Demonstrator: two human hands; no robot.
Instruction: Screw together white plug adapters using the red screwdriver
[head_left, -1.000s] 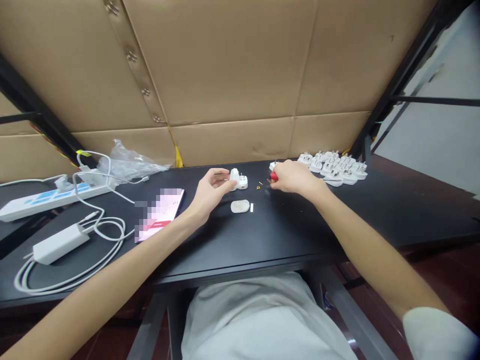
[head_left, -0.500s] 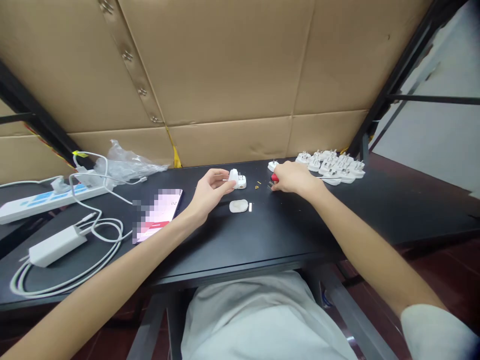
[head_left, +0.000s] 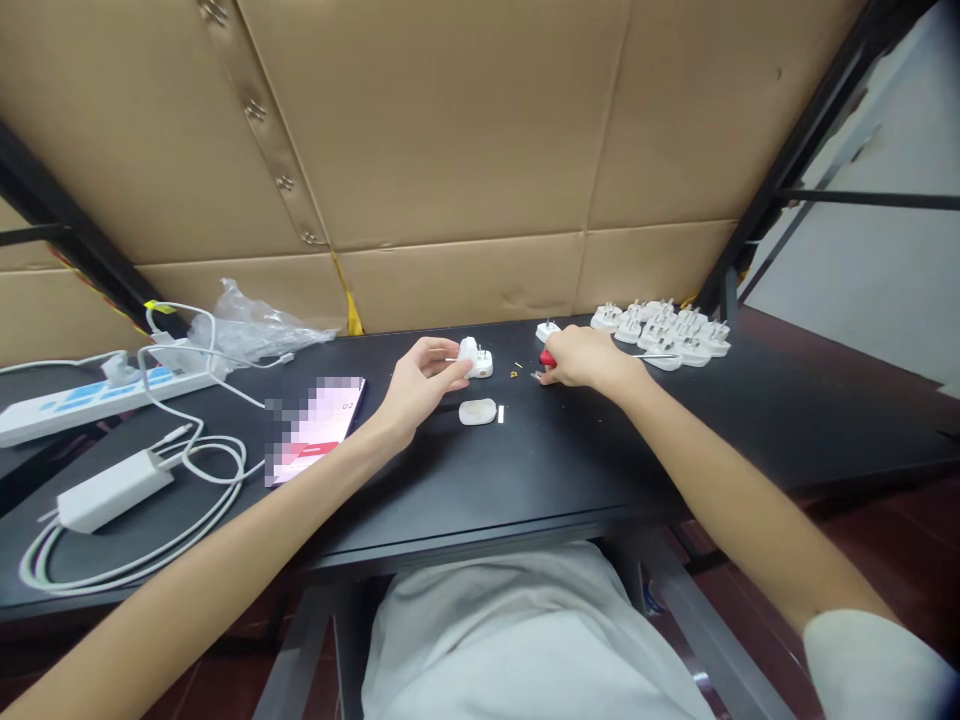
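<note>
My left hand [head_left: 424, 385] is closed on a white plug housing [head_left: 468, 352], pinched between thumb and fingers. Close against it is a white piece with metal prongs [head_left: 484, 362]. My right hand [head_left: 581, 356] curls around the red handle of a screwdriver [head_left: 548, 357], whose metal shaft points to the right. Small metal pins [head_left: 537, 376] lie at the right fingertips; whether they are gripped or only touched I cannot tell. Between the hands are tiny brass-coloured parts [head_left: 514, 374]. Nearer me lie an oval white cover [head_left: 478, 412] and a small white strip [head_left: 501, 414].
Several white plug pieces [head_left: 664, 328] cluster at the back right, and a single one [head_left: 547, 329] sits behind my right hand. To the left are a phone [head_left: 319, 430], a white adapter [head_left: 116, 490] with coiled cable, a power strip [head_left: 90, 400] and a plastic bag [head_left: 251, 325].
The metal pins at my right fingertips have shifted slightly left and turned flatter. My right hand has moved only a little; the left hand stays in place.
</note>
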